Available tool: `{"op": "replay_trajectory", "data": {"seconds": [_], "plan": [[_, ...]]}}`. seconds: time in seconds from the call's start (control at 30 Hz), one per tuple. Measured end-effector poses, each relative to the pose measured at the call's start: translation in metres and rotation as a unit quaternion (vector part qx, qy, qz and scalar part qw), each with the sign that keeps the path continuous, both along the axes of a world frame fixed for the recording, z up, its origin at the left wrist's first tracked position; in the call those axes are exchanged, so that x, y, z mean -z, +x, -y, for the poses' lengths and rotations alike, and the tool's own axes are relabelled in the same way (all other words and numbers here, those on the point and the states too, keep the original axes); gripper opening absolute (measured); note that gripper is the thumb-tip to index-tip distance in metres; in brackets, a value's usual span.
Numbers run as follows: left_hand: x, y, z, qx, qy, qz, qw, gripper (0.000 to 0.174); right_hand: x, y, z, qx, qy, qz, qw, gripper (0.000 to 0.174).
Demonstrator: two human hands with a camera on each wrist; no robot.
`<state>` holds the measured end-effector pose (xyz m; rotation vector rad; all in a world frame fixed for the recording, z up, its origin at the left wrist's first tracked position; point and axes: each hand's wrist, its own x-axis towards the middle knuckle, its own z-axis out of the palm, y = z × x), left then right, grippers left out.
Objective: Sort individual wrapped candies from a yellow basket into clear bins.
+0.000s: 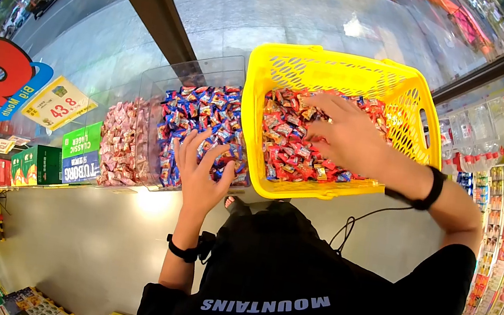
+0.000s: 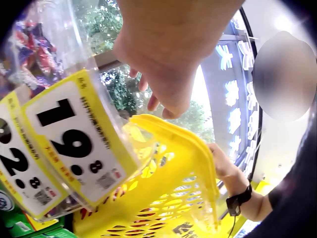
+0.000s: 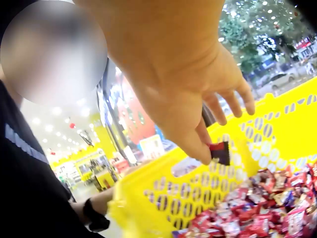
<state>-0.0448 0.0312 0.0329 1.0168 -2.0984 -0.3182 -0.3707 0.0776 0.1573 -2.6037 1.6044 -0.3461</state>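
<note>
A yellow plastic basket [image 1: 251, 111] with perforated walls holds many red-wrapped candies [image 1: 294, 161]. Over these, inside the basket, reaches my right hand [image 1: 354, 137]. Between its thumb and fingers it pinches one small red and black wrapped candy [image 3: 220, 153], seen in the right wrist view. My left hand [image 1: 203, 166] hovers over the front of a clear bin of blue-wrapped candies [image 1: 197, 106], just left of the basket. Its fingers are spread and loosely bent, with nothing visible between them. In the left wrist view the fingers hang near the basket rim.
Pink-wrapped candies [image 1: 125, 144] fill another bin further left. Price cards [image 2: 79, 139] hang at the bin fronts. Beer cartons [image 1: 80, 153] stand at the left, bottles [image 1: 477, 130] at the right. A window [image 1: 236, 10] lies behind, and a cable [image 1: 353, 223] trails from the right wrist.
</note>
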Motion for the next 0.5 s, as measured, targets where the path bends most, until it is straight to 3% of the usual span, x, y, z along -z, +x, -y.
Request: {"op": "replay_trajectory", "data": {"seconds": [0.13, 0.2, 0.27, 0.5], "plan": [[-0.059, -0.015, -0.011, 0.070, -0.046, -0.031, 0.996, 0.039, -0.006, 0.044, -0.058, 0.012, -0.179, -0.073, 0.981, 0.017], [-0.081, -0.029, -0.023, 0.117, -0.038, 0.008, 0.992, 0.041, 0.006, 0.064, -0.074, 0.045, -0.210, -0.026, 0.976, 0.016], [-0.087, -0.045, -0.031, 0.172, -0.028, 0.046, 0.984, 0.040, 0.021, 0.076, -0.083, 0.071, -0.243, 0.008, 0.967, 0.017], [-0.072, -0.065, -0.034, 0.195, -0.014, 0.016, 0.981, 0.033, 0.056, 0.075, -0.097, 0.145, -0.299, 0.081, 0.940, 0.022]]}}
